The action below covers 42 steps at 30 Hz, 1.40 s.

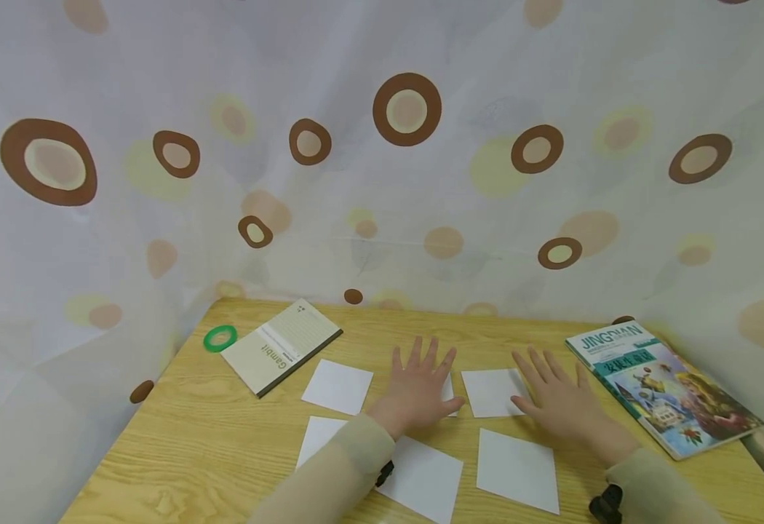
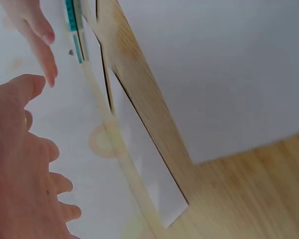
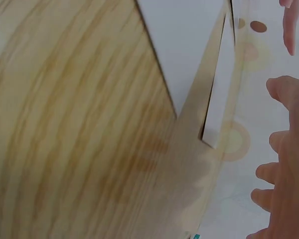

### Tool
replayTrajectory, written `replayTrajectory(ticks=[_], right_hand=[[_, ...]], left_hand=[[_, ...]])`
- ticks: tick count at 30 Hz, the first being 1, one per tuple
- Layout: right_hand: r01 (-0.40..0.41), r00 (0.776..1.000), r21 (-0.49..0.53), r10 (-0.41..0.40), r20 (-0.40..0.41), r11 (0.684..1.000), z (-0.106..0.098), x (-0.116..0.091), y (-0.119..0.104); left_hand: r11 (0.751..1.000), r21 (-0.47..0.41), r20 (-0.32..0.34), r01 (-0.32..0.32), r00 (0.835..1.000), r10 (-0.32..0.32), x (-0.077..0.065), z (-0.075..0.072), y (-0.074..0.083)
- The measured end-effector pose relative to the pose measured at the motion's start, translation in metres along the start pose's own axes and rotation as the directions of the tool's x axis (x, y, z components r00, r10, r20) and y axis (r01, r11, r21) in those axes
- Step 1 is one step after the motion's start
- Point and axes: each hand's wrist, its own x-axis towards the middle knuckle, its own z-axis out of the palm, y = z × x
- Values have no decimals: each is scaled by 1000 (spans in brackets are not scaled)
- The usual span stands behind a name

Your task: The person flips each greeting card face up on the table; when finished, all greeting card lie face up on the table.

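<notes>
Several white square paper sheets lie in two rows on a wood-grain table. My left hand (image 1: pixel 419 393), fingers straight and spread, is over the middle sheet (image 1: pixel 449 397) of the far row and hides most of it. To its left is another far-row sheet (image 1: pixel 337 386). My right hand (image 1: pixel 562 407) is spread the same way, beside and partly over the right far sheet (image 1: pixel 492 393). Closer to me lie a sheet (image 1: pixel 517 469) between the forearms, one (image 1: pixel 424 477) by the left cuff, and one (image 1: pixel 319 435) partly under the left sleeve. Neither hand holds anything.
A Gambit notepad (image 1: pixel 281 346) lies at the back left, with a green tape ring (image 1: pixel 220 338) beside it. At the right edge rests a colourful magazine (image 1: pixel 666 393). A spotted curtain (image 1: pixel 447 196) hangs behind the wooden table (image 1: pixel 179 444) and along its sides.
</notes>
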Motion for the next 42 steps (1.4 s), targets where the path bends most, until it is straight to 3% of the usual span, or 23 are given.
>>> replayTrajectory(ticks=[4, 12, 25, 30, 42], right_hand=[[18, 1000, 28, -18, 6, 999, 4, -2, 9], [58, 997, 46, -60, 40, 997, 9, -2, 27], [155, 985, 72, -160, 59, 985, 7, -2, 35], [181, 981, 51, -184, 61, 982, 9, -2, 38], [228, 970, 19, -229, 83, 973, 16, -2, 45]], left_hand=[[999, 38, 10, -3, 1000, 3, 1, -2, 7], [999, -21, 21, -32, 999, 33, 0, 2, 11], [996, 52, 61, -66, 996, 63, 5, 4, 20], [996, 43, 66, -77, 995, 74, 9, 3, 24], [983, 135, 110, -120, 988, 105, 15, 10, 34]])
